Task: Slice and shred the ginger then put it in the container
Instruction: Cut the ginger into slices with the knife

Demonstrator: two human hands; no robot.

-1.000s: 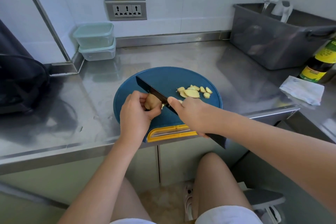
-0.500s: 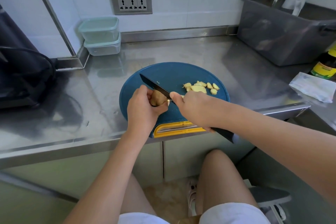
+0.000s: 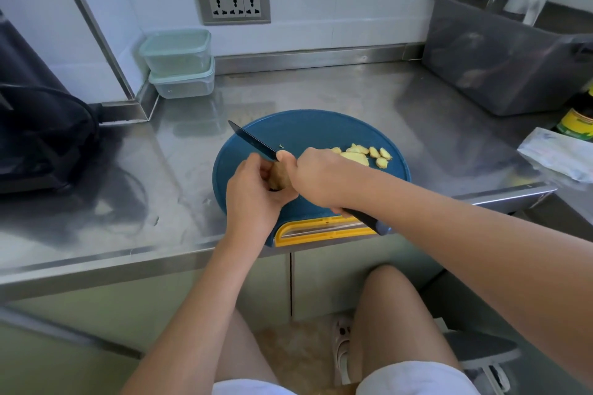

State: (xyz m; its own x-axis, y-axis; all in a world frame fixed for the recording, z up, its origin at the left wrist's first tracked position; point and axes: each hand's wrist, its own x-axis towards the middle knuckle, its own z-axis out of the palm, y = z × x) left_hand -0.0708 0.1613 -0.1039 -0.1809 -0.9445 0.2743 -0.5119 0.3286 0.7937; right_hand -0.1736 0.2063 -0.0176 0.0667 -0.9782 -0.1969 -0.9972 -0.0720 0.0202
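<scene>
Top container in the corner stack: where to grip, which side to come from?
Probably the front-right corner of the top container, approached from front and above: it sits level on the lower container, wall behind, steel corner trim at its left.

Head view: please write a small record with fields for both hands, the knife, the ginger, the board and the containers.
left hand: grips the ginger piece on the board
right hand: holds the knife, blade at the ginger, tip pointing far left
slices: small pile on the board's right side
cutting board: round, blue, at the counter's front edge
containers: two, stacked, lids on, back left corner
</scene>
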